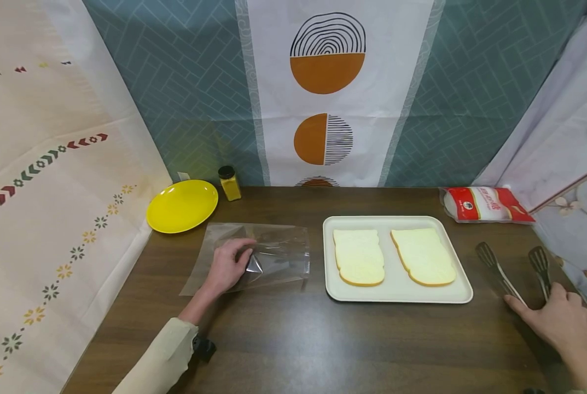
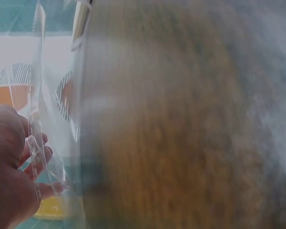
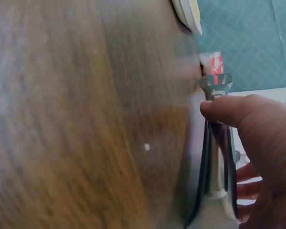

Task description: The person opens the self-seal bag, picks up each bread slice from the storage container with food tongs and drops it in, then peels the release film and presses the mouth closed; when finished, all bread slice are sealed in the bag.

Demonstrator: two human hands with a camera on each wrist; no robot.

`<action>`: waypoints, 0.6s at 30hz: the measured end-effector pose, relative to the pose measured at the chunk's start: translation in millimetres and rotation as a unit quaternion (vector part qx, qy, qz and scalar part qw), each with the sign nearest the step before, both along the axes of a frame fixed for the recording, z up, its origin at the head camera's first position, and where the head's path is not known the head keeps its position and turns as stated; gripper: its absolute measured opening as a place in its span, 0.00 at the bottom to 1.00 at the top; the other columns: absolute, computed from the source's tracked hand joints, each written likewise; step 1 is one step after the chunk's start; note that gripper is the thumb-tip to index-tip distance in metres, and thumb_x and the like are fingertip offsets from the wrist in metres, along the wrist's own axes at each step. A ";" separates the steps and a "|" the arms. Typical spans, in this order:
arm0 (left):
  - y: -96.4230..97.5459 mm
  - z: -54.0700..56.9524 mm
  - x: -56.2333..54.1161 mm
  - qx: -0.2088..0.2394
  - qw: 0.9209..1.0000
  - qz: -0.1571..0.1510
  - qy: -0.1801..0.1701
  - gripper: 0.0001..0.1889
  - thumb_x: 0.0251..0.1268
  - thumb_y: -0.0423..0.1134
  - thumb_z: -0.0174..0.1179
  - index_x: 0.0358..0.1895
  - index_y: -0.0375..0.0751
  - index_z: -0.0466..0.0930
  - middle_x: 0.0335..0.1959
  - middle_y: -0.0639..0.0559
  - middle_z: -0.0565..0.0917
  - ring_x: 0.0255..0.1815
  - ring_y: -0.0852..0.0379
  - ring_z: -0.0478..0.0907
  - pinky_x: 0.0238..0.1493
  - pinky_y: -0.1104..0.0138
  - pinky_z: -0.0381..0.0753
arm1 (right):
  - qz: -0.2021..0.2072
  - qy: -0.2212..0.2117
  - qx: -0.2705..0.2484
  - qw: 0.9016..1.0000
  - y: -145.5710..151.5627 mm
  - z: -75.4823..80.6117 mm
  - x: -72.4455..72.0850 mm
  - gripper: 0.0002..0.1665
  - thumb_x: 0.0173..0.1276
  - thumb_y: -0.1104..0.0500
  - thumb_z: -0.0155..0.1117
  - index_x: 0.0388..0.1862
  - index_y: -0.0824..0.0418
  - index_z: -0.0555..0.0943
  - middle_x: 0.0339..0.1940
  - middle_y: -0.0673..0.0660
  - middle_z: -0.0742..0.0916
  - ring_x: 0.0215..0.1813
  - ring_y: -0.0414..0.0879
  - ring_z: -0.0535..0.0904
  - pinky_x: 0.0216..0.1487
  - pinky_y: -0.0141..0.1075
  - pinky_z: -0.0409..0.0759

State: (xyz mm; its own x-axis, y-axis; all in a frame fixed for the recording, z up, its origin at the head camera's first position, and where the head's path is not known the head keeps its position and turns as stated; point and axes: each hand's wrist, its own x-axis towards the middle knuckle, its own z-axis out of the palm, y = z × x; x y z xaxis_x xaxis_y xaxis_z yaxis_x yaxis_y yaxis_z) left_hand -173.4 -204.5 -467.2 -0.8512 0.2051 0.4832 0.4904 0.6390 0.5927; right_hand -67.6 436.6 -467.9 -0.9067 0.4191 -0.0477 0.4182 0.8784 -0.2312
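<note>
The right hand (image 1: 556, 320) has a part-closed grip on a pair of tongs (image 1: 505, 282), its thumb along one arm and its fingers on the other side. The tongs have silvery arms and dark, slotted heads, which stand well apart near the right end of the tabletop (image 1: 283, 339). The left hand (image 1: 228, 267) is bent over a clear plastic bag (image 1: 283, 251), touching it; whether this grip pinches the film cannot be told. The bag is glossy and wrinkled, and lies left of centre on the tabletop. Between the hands sits an off-white rectangular tray (image 1: 329, 262) holding two pale bread slices (image 1: 359, 257) side by side, apart, with thin brown crust edges. Behind the tongs lies a red-and-white packet (image 1: 490, 205). At the back left, a black-lidded yellow jar (image 1: 231, 186) stands just beside a yellow plate (image 1: 182, 206).
</note>
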 end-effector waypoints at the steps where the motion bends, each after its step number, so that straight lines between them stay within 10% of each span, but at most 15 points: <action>1: 0.3 0.4 0.2 0.000 1.000 0.001 -0.001 0.13 0.61 0.23 0.66 0.48 0.34 0.86 0.45 0.43 0.87 0.46 0.45 0.82 0.49 0.50 0.81 | -0.001 0.004 -0.001 1.000 0.1 -0.1 0.2 0.63 0.63 0.29 0.61 0.59 0.88 0.53 0.51 0.88 0.62 0.48 0.86 0.65 0.40 0.71 0.71; 18: 1.9 -1.5 -1.3 -0.001 1.000 -0.005 0.021 0.11 0.60 0.22 0.66 0.46 0.33 0.86 0.43 0.43 0.87 0.45 0.44 0.82 0.49 0.50 0.80 | 0.016 0.081 -0.042 0.996 -31.9 19.6 11.9 0.61 0.65 0.33 0.62 0.73 0.79 0.52 0.58 0.88 0.63 0.53 0.85 0.63 0.42 0.75 0.66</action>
